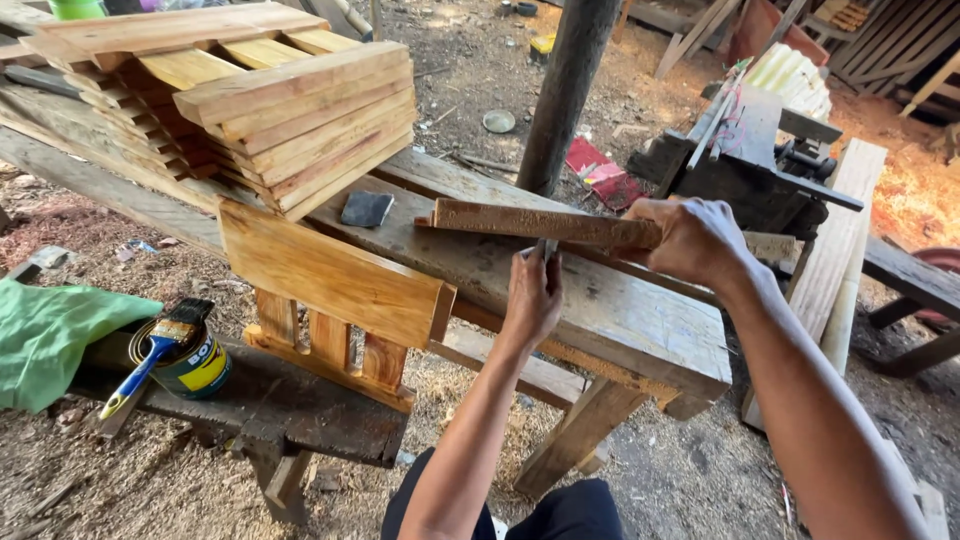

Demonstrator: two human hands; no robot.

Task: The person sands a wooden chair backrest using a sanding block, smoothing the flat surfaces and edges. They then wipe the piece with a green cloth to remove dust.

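Observation:
A rough brown wooden slat lies lengthwise along the grey plank workbench. My right hand is closed over the slat's right end, holding it down. My left hand is just below the slat's middle, fingers closed around a small dark tool whose tip touches the slat's near edge. What kind of tool it is I cannot make out.
A stack of varnished slats fills the bench's left. A slatted wooden panel leans against the bench front. A paint can with a blue-handled brush sits on a low bench beside a green cloth. A post rises behind; a black machine stands right.

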